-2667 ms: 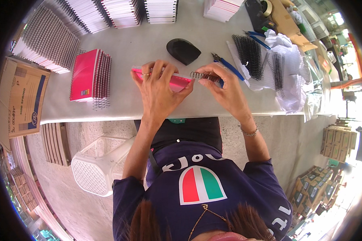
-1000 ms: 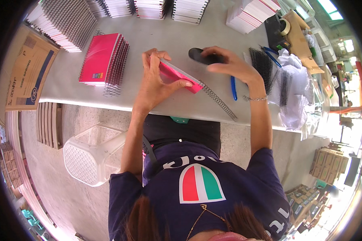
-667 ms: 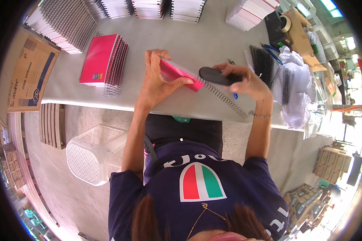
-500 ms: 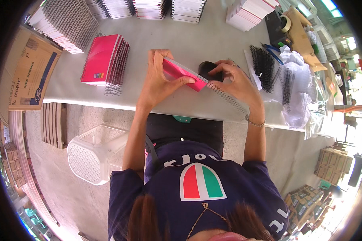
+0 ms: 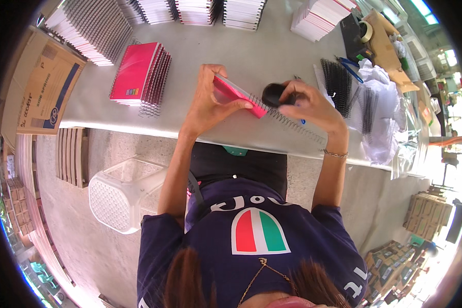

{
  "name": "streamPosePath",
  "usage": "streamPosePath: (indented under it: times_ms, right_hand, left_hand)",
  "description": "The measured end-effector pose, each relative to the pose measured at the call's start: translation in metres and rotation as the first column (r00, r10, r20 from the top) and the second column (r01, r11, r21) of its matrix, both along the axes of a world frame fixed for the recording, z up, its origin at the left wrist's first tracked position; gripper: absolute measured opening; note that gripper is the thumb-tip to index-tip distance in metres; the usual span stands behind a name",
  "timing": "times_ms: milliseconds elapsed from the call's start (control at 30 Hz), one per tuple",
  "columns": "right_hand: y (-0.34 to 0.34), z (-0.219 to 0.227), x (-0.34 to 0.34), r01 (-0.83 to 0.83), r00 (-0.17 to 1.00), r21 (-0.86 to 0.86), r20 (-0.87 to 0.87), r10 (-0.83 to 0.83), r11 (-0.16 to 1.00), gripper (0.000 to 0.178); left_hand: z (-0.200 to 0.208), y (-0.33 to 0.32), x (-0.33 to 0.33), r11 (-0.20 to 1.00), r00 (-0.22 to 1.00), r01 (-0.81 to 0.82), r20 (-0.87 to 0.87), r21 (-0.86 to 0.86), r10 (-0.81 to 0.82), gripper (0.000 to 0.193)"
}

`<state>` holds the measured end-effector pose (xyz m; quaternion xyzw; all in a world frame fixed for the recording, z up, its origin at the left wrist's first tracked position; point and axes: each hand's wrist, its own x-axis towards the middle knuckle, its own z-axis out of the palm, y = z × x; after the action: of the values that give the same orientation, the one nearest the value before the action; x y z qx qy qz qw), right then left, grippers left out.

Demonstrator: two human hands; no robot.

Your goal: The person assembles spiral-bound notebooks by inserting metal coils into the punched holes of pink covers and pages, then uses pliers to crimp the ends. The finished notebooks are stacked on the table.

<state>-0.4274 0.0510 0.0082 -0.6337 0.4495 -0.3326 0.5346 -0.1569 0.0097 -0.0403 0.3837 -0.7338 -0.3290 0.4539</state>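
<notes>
My left hand (image 5: 210, 105) grips a thin pink-covered notebook (image 5: 236, 97), thumb on the cover near its lower right end and fingers behind. A black wire spiral coil (image 5: 295, 124) runs through the notebook's holed edge at that end. The rest of it trails out to the lower right, below my right hand (image 5: 313, 107). The fingers of that hand are curled and slightly blurred around a round black object (image 5: 273, 94) that sits against the coil. Its exact kind cannot be made out.
Coil-bound pink notebooks (image 5: 134, 72) are stacked left on the grey table (image 5: 215, 46). More notebook stacks (image 5: 244, 14) line the far side. At right lie black coils (image 5: 335, 82), blue-handled pliers (image 5: 350, 66) and crumpled plastic (image 5: 382, 123). A cardboard box (image 5: 43, 84) stands far left.
My right hand has shifted slightly right, its fingers curling further over the round black object. The coil's loose end has swung a little. My left hand keeps its hold on the notebook.
</notes>
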Motion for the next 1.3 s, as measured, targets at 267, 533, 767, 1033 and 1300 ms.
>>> streamPosePath:
  times_ms: [267,533,767,1033,1300]
  right_hand:
    - [0.003,0.011,0.008,0.083,0.979,0.045,-0.191,-0.073,0.996,0.035]
    - [0.013,0.022,0.013,-0.06,0.996,0.033,0.065,0.057,0.998,0.029]
    - [0.0,0.021,0.029,-0.021,0.999,-0.077,-0.051,0.017,0.997,0.026]
    - [-0.008,0.031,0.028,-0.035,0.998,-0.013,0.049,0.035,0.999,0.031]
    - [-0.023,0.042,0.041,0.011,0.994,0.082,-0.107,-0.002,0.997,0.029]
  left_hand:
    - [-0.011,-0.002,0.001,0.997,0.995,0.03,-0.096,0.065,-0.024,0.094]
    - [-0.013,-0.002,0.003,0.982,0.969,0.109,-0.238,0.157,-0.07,0.112]
    - [-0.007,-0.009,0.007,0.958,0.961,0.152,-0.265,0.244,-0.085,0.107]
    - [0.003,-0.01,0.01,0.926,0.927,0.263,-0.339,0.272,-0.163,0.074]
    - [0.007,-0.007,0.014,0.887,0.909,0.301,-0.387,0.351,-0.155,0.047]
